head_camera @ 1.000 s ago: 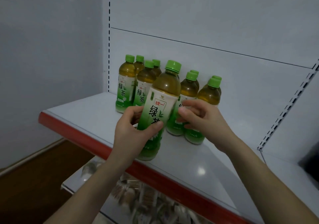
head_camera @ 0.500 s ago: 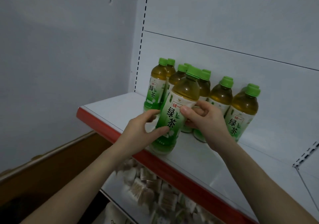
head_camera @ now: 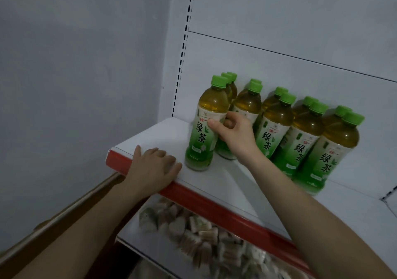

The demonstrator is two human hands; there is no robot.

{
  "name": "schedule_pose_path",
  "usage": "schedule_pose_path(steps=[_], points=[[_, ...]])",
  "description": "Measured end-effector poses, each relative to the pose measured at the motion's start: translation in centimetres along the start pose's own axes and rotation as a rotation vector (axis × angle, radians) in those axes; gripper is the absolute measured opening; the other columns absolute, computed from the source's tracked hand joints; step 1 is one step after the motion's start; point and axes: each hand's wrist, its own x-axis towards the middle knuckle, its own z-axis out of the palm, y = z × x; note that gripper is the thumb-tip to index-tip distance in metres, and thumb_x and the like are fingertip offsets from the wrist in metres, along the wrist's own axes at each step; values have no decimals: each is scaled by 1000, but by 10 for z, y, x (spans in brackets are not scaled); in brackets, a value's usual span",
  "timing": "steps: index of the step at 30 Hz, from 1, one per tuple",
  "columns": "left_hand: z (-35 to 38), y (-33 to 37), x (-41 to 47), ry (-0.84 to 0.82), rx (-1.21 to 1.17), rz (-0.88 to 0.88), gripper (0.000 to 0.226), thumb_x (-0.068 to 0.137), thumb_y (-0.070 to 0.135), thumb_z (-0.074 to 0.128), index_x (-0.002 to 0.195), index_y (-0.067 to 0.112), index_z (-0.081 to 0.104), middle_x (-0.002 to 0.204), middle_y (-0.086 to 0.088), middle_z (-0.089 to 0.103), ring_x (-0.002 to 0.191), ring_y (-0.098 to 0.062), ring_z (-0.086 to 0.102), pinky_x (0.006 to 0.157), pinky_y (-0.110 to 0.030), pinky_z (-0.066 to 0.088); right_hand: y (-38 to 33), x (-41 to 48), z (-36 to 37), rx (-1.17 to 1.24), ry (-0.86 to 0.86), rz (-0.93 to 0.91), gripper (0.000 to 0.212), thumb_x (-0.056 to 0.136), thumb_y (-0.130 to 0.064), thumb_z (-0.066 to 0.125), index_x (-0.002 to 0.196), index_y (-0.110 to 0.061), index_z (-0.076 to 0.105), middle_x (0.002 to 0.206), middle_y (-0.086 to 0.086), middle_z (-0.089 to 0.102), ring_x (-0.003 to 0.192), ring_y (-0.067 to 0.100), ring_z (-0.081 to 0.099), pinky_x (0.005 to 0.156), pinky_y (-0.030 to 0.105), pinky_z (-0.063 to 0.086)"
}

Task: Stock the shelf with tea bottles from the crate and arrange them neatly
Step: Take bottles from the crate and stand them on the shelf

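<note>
A green-capped tea bottle (head_camera: 205, 128) with a white and green label stands upright near the left front of the white shelf (head_camera: 154, 134). My right hand (head_camera: 233, 133) is wrapped around its right side at label height. My left hand (head_camera: 152, 167) lies flat, palm down, on the shelf's front edge just left of that bottle, holding nothing. Several more tea bottles (head_camera: 305, 137) stand in rows behind and to the right, against the back panel. No crate is in view.
The shelf has a red front strip (head_camera: 214, 201). A lower shelf (head_camera: 150, 248) holds several small wrapped packets (head_camera: 193, 231). A grey wall (head_camera: 75, 85) closes the left side. A perforated upright (head_camera: 182, 49) runs up the back panel. A brown floor edge (head_camera: 53, 216) shows lower left.
The front bottle has shifted left and now stands on the shelf. My left hand let go of it and dropped flat onto the shelf edge. My right hand stays on it.
</note>
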Motion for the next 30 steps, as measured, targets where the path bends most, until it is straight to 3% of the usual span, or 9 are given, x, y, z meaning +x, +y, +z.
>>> schedule_pose_path(steps=[3,8,14,19,22,26,28,30], points=[[4,-3,1,9,-7,10,90,64,63,-6,117,30,59,123,2,57,121,-19,46,109,-51,14,3,8,9,-48,45,0,24,83,-19,64,105,-10,60,77,-10,61,75,5,61,60,10,51],[9,-4,2,49,-13,15,86,67,61,-3,112,27,62,119,-1,59,118,-22,50,107,-52,16,9,15,11,-85,104,23,29,84,-20,64,109,-8,58,107,9,67,97,19,65,80,28,56],[11,-5,0,82,-29,28,82,71,60,2,111,24,64,117,-4,62,114,-26,53,105,-51,21,13,20,12,-139,117,19,33,82,-24,65,110,-8,58,108,9,67,98,20,64,87,40,54],[9,-4,-1,49,-10,29,86,69,61,-3,118,28,59,125,0,57,120,-20,48,107,-47,19,14,16,12,-107,103,28,40,83,-25,65,118,-9,54,117,6,63,102,14,60,88,31,52],[7,-4,0,57,-3,26,84,70,62,0,115,27,61,123,0,59,117,-20,50,103,-44,22,12,12,5,-96,-11,64,45,85,-26,63,124,-12,49,126,3,59,110,12,55,90,26,48],[-6,0,-4,69,14,4,88,70,67,5,119,19,60,116,-5,63,110,-23,54,99,-40,31,9,-5,-17,-393,-230,77,48,86,-32,59,129,-12,49,133,2,54,122,18,50,93,26,41],[-12,4,-16,119,26,-9,82,74,65,13,119,15,61,112,-9,65,108,-28,57,99,-43,35,5,-16,-22,-554,-274,-8,45,87,-34,58,126,-12,51,129,2,56,113,13,51,85,21,39],[-12,10,-34,189,49,1,69,78,58,27,107,11,67,96,-13,69,93,-32,64,89,-47,44,-4,-25,-20,-625,-321,-98,41,88,-33,56,122,-10,53,123,4,58,104,10,50,78,18,36]])
